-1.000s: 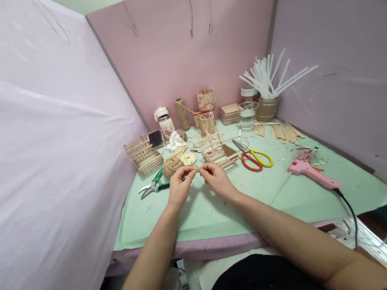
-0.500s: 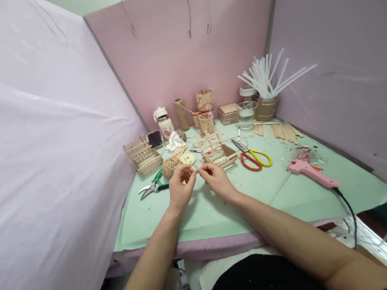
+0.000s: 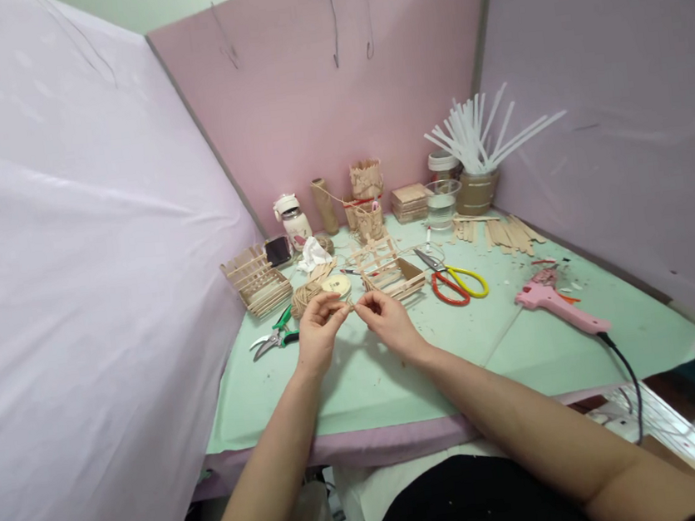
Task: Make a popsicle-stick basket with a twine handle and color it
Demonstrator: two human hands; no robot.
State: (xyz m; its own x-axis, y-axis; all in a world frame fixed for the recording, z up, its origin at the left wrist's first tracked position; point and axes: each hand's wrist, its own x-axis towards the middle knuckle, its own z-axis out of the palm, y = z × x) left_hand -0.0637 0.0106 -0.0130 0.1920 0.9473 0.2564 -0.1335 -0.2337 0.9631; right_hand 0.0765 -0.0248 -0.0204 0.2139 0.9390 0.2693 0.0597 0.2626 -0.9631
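Observation:
Over the middle of the green table mat (image 3: 398, 372) my left hand (image 3: 318, 335) and my right hand (image 3: 389, 323) meet, fingertips almost touching. Both pinch a short length of tan twine (image 3: 353, 305) stretched between them. A ball of the same twine (image 3: 302, 297) lies just behind my left hand. Right behind my right hand stands a small open box of wooden craft sticks (image 3: 396, 276).
Green-handled pliers (image 3: 274, 336) lie left of my hands. Scissors with red and yellow handles (image 3: 456, 281) and a pink glue gun (image 3: 557, 308) with its cord lie to the right. Loose sticks (image 3: 504, 234), a stick crate (image 3: 255, 279), jars and a cup of white rods (image 3: 477, 187) line the back.
My hands have stayed in place. Only the fingers have shifted slightly on the twine, and the view has tilted a little.

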